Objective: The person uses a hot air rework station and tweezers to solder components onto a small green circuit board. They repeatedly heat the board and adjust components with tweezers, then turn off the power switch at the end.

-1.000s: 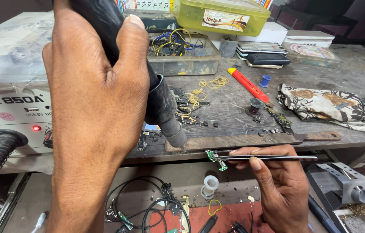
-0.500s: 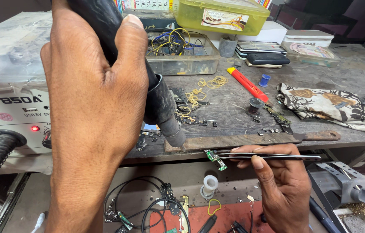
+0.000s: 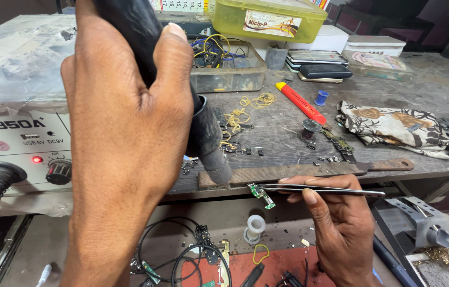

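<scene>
Left hand (image 3: 129,143) wrapped tight round black hot-air handpiece (image 3: 182,90), nozzle angled down just beside small green circuit board (image 3: 262,195). Right hand (image 3: 336,223) pinching tweezers (image 3: 322,189) clamped on that board, off the bench edge (image 3: 288,172). Red cutter (image 3: 301,103), patterned cloth (image 3: 394,127) well behind.

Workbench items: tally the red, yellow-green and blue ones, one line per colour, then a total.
Red: 2, the utility knife and the station's indicator light
Yellow-green: 1, the lidded plastic box
Blue: 1, the small spool
Total: 4
</scene>
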